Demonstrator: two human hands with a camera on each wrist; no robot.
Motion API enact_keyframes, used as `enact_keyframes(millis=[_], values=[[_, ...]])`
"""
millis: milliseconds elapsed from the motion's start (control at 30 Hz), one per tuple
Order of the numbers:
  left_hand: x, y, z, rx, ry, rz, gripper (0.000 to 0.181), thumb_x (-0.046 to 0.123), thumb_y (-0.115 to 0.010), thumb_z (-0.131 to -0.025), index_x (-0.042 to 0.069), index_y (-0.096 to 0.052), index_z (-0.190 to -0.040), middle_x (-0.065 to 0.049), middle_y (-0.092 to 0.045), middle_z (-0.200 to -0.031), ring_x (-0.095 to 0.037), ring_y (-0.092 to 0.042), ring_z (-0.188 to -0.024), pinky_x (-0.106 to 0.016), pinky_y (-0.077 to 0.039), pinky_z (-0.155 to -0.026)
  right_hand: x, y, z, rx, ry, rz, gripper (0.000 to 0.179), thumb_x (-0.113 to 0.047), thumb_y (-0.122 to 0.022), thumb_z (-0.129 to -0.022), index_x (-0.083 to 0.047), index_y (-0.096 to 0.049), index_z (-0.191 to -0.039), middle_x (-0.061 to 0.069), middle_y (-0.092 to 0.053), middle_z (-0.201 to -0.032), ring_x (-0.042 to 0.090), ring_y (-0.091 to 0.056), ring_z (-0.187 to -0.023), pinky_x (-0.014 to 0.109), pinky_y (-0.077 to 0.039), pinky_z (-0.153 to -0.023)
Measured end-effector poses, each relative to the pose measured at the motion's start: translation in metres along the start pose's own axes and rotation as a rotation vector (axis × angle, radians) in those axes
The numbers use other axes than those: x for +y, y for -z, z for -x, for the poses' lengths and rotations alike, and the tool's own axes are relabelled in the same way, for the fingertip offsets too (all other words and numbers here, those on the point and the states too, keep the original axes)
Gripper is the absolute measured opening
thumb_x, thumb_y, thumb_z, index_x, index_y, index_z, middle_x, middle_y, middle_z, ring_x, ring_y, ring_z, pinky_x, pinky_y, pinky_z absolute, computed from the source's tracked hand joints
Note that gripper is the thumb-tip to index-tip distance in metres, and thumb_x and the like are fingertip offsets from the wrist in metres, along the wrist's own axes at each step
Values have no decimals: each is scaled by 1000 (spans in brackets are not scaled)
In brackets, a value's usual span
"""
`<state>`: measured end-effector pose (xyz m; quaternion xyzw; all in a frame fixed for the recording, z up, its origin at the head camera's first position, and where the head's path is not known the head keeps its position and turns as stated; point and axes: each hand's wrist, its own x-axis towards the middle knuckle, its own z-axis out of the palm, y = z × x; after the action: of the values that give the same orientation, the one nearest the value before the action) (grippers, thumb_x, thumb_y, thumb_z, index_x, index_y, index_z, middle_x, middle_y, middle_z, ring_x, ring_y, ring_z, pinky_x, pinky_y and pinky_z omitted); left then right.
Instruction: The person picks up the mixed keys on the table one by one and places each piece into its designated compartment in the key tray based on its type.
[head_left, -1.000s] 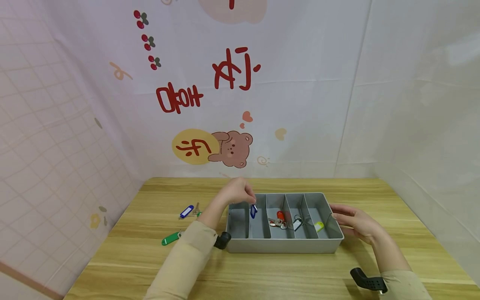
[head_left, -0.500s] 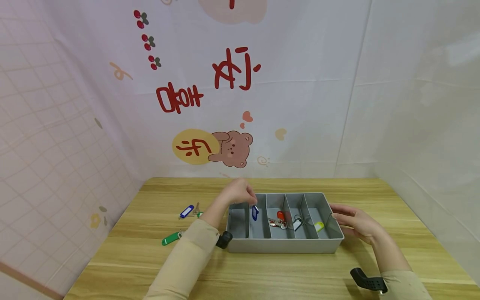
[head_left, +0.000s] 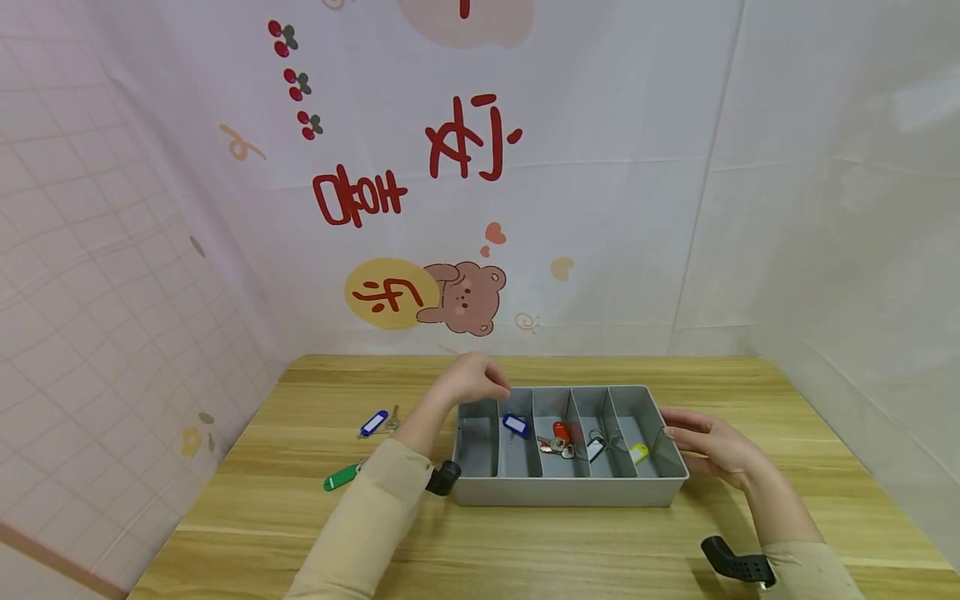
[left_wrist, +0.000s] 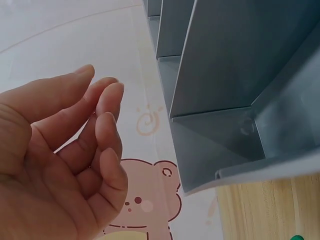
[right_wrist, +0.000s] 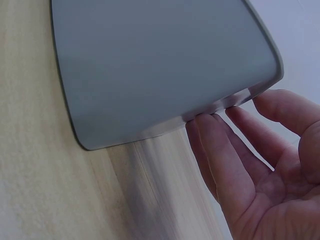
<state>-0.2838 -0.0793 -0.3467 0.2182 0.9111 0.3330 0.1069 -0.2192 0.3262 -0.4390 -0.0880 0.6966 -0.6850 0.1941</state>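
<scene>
My left hand hovers over the back left rim of a grey divided tray. In the left wrist view its thumb and loosely bent fingers are apart, with nothing between them. Below it, a blue key tag lies in the second compartment from the left. A red key tag with keys sits in the third, a white-labelled key tag in the fourth and a yellow key tag in the fifth. My right hand touches the tray's right end wall from outside with its fingertips.
Left of the tray, a blue key tag, a key and a green key tag lie on the wooden table. The left forearm partly covers that area. A printed cloth hangs behind the table.
The blue key tag, earlier hanging from my left fingers, is now let go inside the second compartment. My left hand has lifted slightly. The right hand stays put.
</scene>
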Motion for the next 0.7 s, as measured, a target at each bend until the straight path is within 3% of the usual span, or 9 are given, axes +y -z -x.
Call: enact_keyframes(millis=[367, 700], values=[[-11, 5, 10, 35, -55, 114, 18, 13, -74, -90, 3, -74, -105, -3, -71, -96, -18, -64, -88, -34, -54, -79, 2, 1, -1, -9, 7, -5, 43, -9, -52, -104, 1, -46, -145, -9, -63, -120, 10, -64, -107, 35, -53, -88], [-18, 8, 19, 61, -148, 135, 30, 16, -73, -91, 3, -70, -118, -3, -69, -98, -18, -63, -91, -31, -52, -78, 2, 1, -1, 10, 0, 47, 53, -12, -53, -103, 11, -33, -148, -6, -61, -124, 10, -63, -108, 37, -53, -90]])
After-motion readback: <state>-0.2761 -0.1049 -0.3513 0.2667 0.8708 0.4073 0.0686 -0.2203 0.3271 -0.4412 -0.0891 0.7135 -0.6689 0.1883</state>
